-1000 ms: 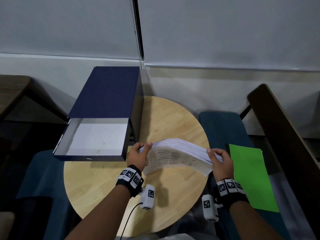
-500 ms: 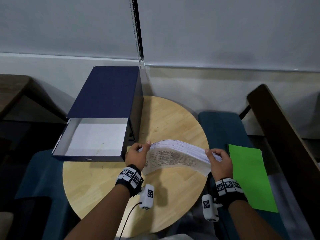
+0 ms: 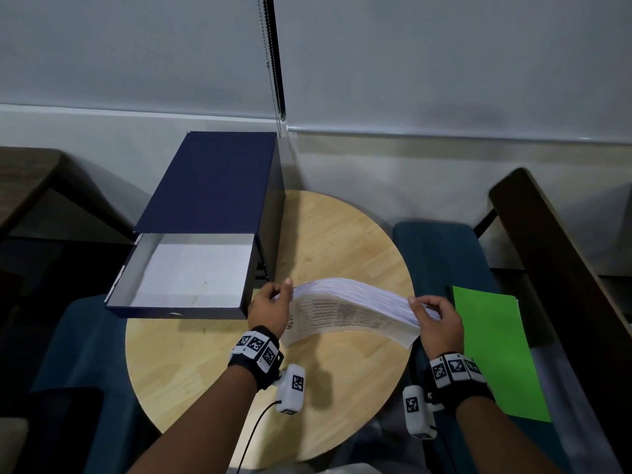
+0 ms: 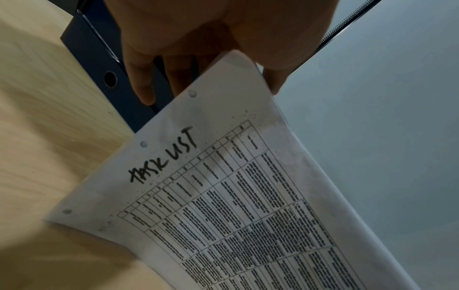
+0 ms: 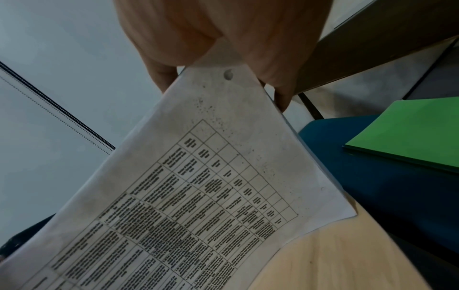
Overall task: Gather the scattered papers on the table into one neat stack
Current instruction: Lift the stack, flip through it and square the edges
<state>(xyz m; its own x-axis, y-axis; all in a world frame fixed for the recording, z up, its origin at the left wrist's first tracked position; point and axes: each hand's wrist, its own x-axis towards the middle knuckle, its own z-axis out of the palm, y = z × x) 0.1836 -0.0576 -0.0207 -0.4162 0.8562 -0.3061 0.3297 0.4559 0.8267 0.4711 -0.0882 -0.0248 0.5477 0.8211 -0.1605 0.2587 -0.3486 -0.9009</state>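
My head view looking steeply down on the round table (image 3: 212, 357), both wrist views close under my palms facing up along the fingers, all three sharing the paper stack (image 3: 345, 309).

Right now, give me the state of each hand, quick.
Left hand: closed on the left end of the paper stack.
Right hand: closed on the right end of the same stack.

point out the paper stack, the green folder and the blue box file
paper stack (image 3: 345, 309), head view, printed table on the near face
green folder (image 3: 492, 343), head view, middle of its cover
blue box file (image 3: 212, 186), head view, raised lid
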